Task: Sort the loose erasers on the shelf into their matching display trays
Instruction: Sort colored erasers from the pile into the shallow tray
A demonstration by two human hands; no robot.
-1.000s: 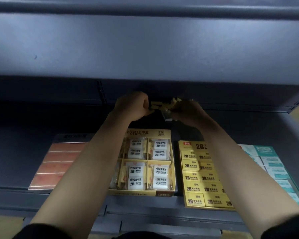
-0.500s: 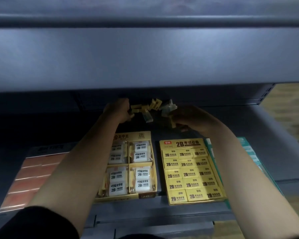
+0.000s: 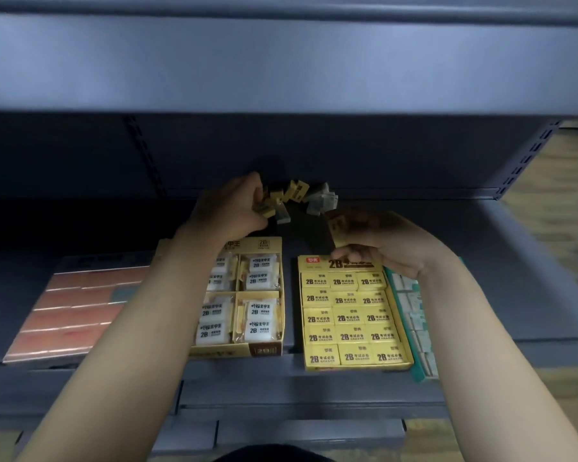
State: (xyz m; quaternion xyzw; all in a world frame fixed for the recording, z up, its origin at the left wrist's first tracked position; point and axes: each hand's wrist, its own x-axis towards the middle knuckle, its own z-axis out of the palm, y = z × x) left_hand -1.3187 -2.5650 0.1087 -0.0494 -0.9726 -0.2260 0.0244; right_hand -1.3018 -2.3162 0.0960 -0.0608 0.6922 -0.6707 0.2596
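Observation:
A pile of loose erasers [image 3: 301,195], yellow and white, lies at the back of the grey shelf [image 3: 514,278]. My left hand [image 3: 231,208] reaches into the pile's left side, fingers curled round a yellow eraser [image 3: 267,210]. My right hand [image 3: 377,241] holds another yellow eraser [image 3: 337,230] just above the back edge of the yellow 2B tray [image 3: 354,318], which is packed with yellow erasers. To its left stands a yellow divided tray [image 3: 267,350] of wrapped white erasers.
A flat pack of pinkish-orange items [image 3: 70,315] lies at the shelf's left. A green tray [image 3: 414,328] of white erasers sits right of the yellow tray, partly behind my right forearm. The shelf above [image 3: 281,61] overhangs low. Wooden floor [image 3: 554,201] shows at right.
My right hand has drawn back from the pile with a yellow eraser, down to the yellow tray's back edge. My left hand stays at the pile. The camera has shifted.

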